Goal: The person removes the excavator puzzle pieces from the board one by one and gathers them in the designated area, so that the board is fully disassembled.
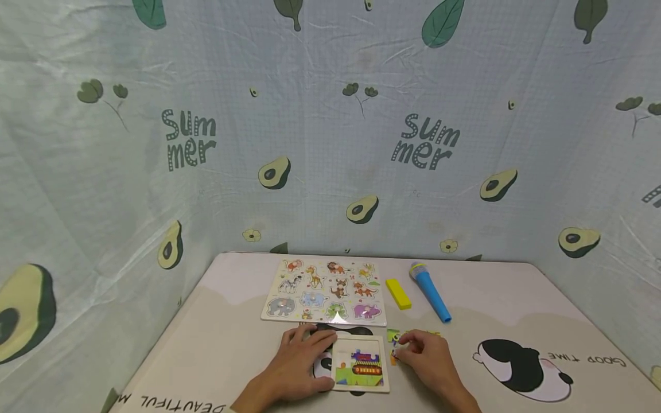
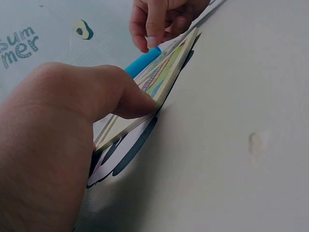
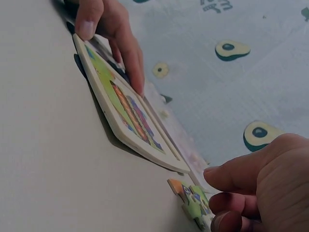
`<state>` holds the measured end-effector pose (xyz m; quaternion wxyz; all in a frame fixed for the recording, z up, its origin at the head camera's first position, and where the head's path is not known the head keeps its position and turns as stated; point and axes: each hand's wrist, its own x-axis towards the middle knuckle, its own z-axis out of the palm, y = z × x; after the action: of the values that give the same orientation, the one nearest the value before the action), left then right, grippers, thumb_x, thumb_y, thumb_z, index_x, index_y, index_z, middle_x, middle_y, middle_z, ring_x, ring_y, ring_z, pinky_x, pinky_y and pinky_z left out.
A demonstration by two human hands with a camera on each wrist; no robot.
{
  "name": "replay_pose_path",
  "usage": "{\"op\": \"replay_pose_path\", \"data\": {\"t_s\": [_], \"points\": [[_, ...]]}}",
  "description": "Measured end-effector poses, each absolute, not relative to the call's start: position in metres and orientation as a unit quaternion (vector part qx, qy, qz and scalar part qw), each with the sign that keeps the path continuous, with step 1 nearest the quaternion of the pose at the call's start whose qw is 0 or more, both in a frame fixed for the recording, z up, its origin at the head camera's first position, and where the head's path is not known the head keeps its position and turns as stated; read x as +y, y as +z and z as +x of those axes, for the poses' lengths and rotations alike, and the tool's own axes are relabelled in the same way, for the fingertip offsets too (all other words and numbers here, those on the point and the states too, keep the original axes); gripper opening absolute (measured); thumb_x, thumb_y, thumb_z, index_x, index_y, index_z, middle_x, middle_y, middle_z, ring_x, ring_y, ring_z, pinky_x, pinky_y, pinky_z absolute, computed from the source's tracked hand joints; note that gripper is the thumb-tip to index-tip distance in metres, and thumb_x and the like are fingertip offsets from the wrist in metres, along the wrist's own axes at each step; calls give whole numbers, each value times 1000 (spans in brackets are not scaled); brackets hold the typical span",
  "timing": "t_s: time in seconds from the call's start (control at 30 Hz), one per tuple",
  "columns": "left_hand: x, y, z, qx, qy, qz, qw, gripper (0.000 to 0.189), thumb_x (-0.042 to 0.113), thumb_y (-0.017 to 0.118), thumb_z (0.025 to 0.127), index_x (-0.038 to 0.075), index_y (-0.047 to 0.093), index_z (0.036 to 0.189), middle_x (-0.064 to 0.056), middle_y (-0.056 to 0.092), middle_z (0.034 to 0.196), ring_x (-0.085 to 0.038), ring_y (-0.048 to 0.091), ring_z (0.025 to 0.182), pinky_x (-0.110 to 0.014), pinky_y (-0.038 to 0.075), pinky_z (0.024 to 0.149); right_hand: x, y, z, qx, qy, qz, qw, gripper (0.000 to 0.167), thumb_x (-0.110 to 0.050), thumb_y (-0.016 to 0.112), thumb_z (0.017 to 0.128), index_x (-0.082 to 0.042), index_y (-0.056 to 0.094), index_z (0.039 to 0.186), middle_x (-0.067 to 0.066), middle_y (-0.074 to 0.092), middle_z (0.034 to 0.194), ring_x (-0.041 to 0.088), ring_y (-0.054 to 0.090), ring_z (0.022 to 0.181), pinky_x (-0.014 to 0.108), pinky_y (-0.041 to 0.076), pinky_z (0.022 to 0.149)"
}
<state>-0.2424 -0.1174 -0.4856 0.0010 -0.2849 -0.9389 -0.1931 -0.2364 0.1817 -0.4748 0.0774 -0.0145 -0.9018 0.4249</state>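
The left hand [image 1: 299,364], fingers spread rather than gripping, rests on the left edge of a partly filled puzzle tray [image 1: 361,389], flat on the table [image 1: 201,355]. Just right, loose pieces [image 3: 193,208] lie at the curled fingertips of the right hand [image 1: 426,358]; whether it pinches one cannot be told.

Your right hand [image 1: 424,355] covers part of the loose pieces [image 3: 194,209]; you can't tell whether your fingers pinch one. The right wrist view's edge crops that hand. Your left hand [image 1: 299,364] hides part of the puzzle frame's [image 1: 385,367] left rim, and your left thumb [image 2: 133,99] blocks much of the blue microphone [image 2: 143,62] from the left wrist camera.
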Motion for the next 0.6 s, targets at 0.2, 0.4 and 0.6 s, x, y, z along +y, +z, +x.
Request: {"op": "replay_pose_path", "data": {"t_s": [0.2, 0.4, 0.6], "points": [[-117, -486, -242, -939, -197, -284, 0, 80, 62, 65, 82, 27, 49, 152, 11, 46, 154, -33, 33, 143, -62, 24, 110, 173, -469, -231, -888, 454, 23, 67, 12, -10, 82, 82, -11, 75, 92, -1, 55, 70, 15, 50, 67, 23, 41, 57], [-117, -486, -242, -939, -196, -283, 0, 80, 62, 65, 82, 26, 49, 152, 10, 46, 154, -33, 33, 143, -63, 24, 110, 162, -468, -228, -888, 453, 62, 52, 13, -13, 81, 83, -11, 75, 94, -2, 55, 71, 15, 51, 68, 22, 43, 59], [-117, -487, -242, -940, -190, -284, 3, 81, 63, 65, 81, 27, 49, 152, 10, 46, 154, -34, 34, 142, -63, 25, 109, 152, -470, -226, -888, 447, 101, 33, 17, -17, 79, 86, -9, 75, 100, -4, 54, 71, 12, 50, 67, 21, 42, 59]]}}
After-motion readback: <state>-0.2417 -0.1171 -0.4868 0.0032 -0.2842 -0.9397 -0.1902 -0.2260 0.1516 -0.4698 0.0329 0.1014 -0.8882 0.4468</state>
